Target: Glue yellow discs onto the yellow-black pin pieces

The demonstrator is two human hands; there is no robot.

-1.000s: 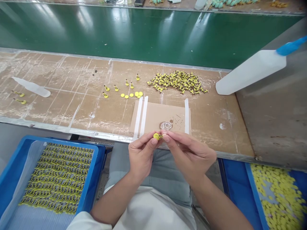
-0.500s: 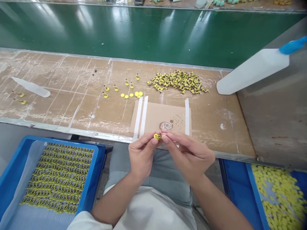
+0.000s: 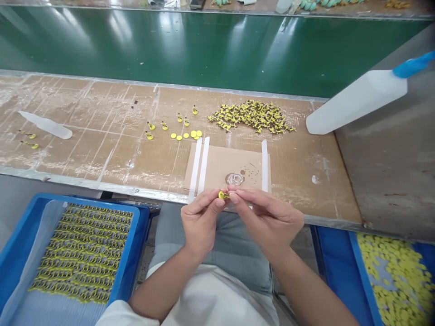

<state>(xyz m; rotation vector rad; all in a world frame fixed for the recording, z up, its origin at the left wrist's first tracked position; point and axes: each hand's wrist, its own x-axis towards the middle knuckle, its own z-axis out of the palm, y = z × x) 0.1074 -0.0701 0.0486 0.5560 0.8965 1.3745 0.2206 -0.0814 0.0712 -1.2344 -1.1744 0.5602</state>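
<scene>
Between my two hands, just over the table's front edge, is a small yellow-and-dark figurine on a round yellow base (image 3: 222, 195). My left hand (image 3: 201, 222) pinches the yellow base between thumb and forefinger. The figurine's other end sits in the fingertips of my right hand (image 3: 272, 222), which hide part of it. Beyond my fingers lies a taped-down cardboard sheet (image 3: 220, 158) with a ring-shaped whitish smear (image 3: 235, 179). Loose yellow discs (image 3: 186, 135) lie left of the sheet's far edge, and several figurines on bases (image 3: 165, 126) stand behind them.
A heap of yellow-and-dark figures (image 3: 253, 116) lies at the back. A white bottle with a blue top (image 3: 356, 102) leans at the right. One blue tray (image 3: 134, 235) at lower left holds rows of figurines; another blue bin (image 3: 365, 280) at lower right holds yellow discs.
The yellow base has turned slightly between my fingers and now shows more edge-on. Both hands have otherwise stayed nearly in place.
</scene>
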